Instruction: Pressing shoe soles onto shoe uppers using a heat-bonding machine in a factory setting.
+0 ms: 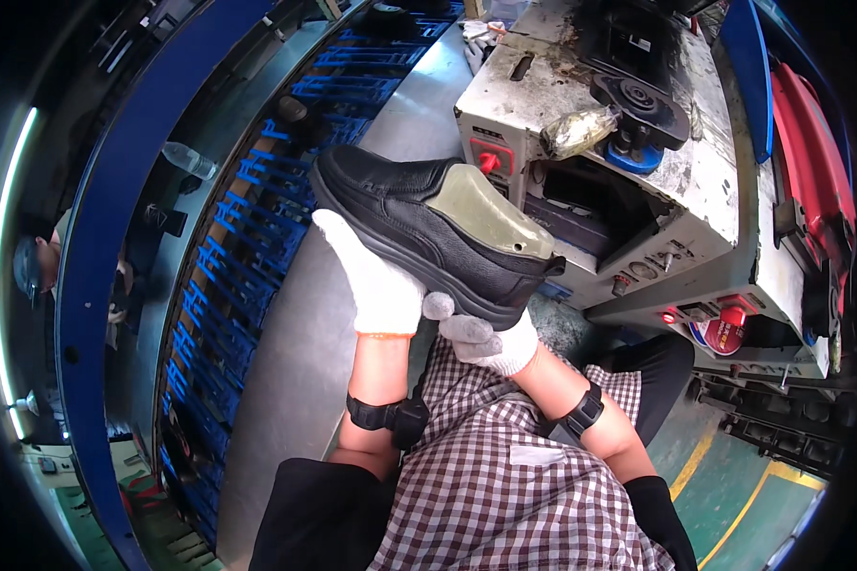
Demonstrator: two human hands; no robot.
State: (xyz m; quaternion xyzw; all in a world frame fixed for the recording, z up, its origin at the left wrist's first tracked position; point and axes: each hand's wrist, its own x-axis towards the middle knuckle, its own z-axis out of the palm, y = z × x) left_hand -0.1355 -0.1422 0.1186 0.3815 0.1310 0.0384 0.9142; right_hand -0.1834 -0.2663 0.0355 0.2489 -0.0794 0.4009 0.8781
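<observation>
A black leather slip-on shoe (390,217) is held up in front of me, its toe pointing to the far left. An olive-green shoe last (490,211) fills its opening. My left hand (376,281), in a white glove, supports the shoe along the sole at the forefoot; most of its fingers are hidden behind the shoe. At the heel, my right hand (490,343) grips the sole edge, with the grey-coated fingertips of its glove curled there. Both hands are closed on the same shoe.
A metal ledge (290,381) runs beside a conveyor with blue slats (229,257) on my left. To the right stands a worn white machine (524,71) with a red switch (488,162). Beyond a blue beam (95,238), another person (43,262) is partly visible.
</observation>
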